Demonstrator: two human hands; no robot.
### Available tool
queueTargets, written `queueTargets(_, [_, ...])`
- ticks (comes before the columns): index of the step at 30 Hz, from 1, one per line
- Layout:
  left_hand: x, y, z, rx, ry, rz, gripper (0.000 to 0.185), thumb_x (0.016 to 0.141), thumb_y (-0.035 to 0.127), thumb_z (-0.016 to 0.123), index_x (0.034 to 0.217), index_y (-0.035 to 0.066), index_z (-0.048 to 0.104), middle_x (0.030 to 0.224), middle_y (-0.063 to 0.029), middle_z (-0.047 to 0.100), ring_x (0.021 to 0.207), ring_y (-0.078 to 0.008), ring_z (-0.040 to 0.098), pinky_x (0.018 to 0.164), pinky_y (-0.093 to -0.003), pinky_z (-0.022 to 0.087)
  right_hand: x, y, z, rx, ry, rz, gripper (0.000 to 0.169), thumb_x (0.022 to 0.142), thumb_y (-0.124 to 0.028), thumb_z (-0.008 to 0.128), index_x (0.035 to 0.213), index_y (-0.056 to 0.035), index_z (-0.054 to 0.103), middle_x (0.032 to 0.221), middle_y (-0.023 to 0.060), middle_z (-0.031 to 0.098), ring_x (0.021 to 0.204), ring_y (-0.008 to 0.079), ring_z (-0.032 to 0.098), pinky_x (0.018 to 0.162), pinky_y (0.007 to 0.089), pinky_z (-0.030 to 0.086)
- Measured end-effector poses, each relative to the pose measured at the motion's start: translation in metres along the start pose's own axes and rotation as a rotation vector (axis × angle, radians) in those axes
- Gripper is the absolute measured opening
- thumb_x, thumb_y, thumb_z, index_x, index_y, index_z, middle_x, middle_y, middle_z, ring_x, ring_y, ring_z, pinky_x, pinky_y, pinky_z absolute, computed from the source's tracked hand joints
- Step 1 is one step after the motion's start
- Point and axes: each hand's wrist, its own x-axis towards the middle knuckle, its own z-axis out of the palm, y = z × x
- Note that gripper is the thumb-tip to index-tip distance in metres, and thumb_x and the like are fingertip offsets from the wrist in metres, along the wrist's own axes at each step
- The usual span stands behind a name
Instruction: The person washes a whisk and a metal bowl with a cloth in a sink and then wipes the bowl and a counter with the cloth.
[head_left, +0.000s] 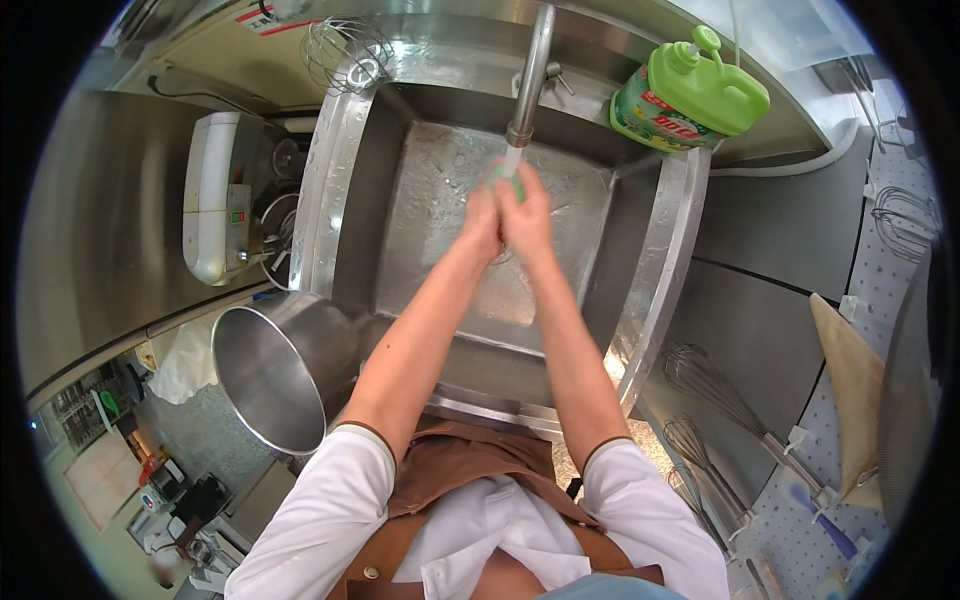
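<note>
My left hand (481, 217) and my right hand (527, 214) are pressed together over a stainless steel sink (427, 247), below the end of the metal faucet (531, 82). Water (511, 160) runs from the spout onto them. Between the fingers of both hands shows a small green thing (507, 184), perhaps a scouring pad; motion blur and the fingers hide its shape. The sink bottom is wet.
A green pump jug (686, 97) stands at the sink's back right corner, a balloon whisk (341, 56) at the back left. To the left are a deep steel pot (277, 375) and a white machine (214, 202). More whisks (731, 409) hang on the pegboard (889, 300) at right.
</note>
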Motion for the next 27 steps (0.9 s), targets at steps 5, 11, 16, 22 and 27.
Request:
queueTargets(5, [-0.013, -0.005, 0.001, -0.269, -0.144, -0.074, 0.033, 0.100, 0.028, 0.034, 0.119, 0.009, 0.052, 0.106, -0.0087, 0.059, 0.095, -0.0197, 0.060, 0.074, -0.0340, 0.050, -0.007, -0.020, 0.013, 0.281, 0.029, 0.356, 0.016, 0.089, -0.005, 0.050, 0.099, -0.0037, 0.062, 0.089, 0.0049, 0.061, 0.075, 0.0115, 0.056, 0.066, 0.0263, 0.046])
queueTargets(11, [-0.022, -0.001, 0.004, -0.304, 0.023, -0.059, 0.035, 0.100, 0.029, 0.033, 0.118, 0.005, 0.052, 0.104, -0.0104, 0.060, 0.089, -0.0210, 0.062, 0.073, -0.0363, 0.051, 0.005, 0.012, 0.031, 0.518, 0.214, 0.653, 0.016, 0.095, -0.013, 0.045, 0.096, -0.0018, 0.055, 0.076, 0.0042, 0.053, 0.064, 0.0117, 0.049, 0.054, 0.0270, 0.040])
queueTargets(16, [-0.025, 0.001, -0.002, -0.042, 0.276, -0.047, 0.030, 0.097, 0.034, 0.046, 0.103, 0.006, 0.055, 0.076, -0.0044, 0.056, 0.058, -0.0146, 0.052, 0.044, -0.0290, 0.037, 0.011, 0.012, 0.036, 0.740, 0.310, 0.926, 0.028, 0.098, -0.028, 0.045, 0.085, -0.0030, 0.051, 0.068, 0.0049, 0.051, 0.052, 0.0140, 0.045, 0.045, 0.0302, 0.035])
queueTargets(22, [-0.029, -0.007, -0.029, 0.045, -0.122, 0.056, 0.020, 0.098, 0.027, 0.047, 0.096, 0.007, 0.051, 0.077, -0.0034, 0.055, 0.058, -0.0128, 0.049, 0.046, -0.0265, 0.036, 0.009, 0.038, 0.001, 1.151, -0.091, 0.959, 0.025, 0.097, -0.025, 0.048, 0.097, 0.0000, 0.053, 0.082, 0.0109, 0.060, 0.069, 0.0198, 0.059, 0.061, 0.0334, 0.049])
queueTargets(27, [-0.035, 0.010, -0.041, -0.074, -0.131, 0.215, 0.017, 0.094, 0.016, 0.053, 0.107, 0.007, 0.047, 0.100, -0.0067, 0.057, 0.092, -0.0155, 0.054, 0.082, -0.0307, 0.042, -0.004, 0.036, -0.039, 0.998, -0.395, 0.863, 0.041, 0.089, -0.007, 0.060, 0.126, 0.0038, 0.046, 0.108, 0.0150, 0.061, 0.100, 0.0219, 0.060, 0.092, 0.0347, 0.047])
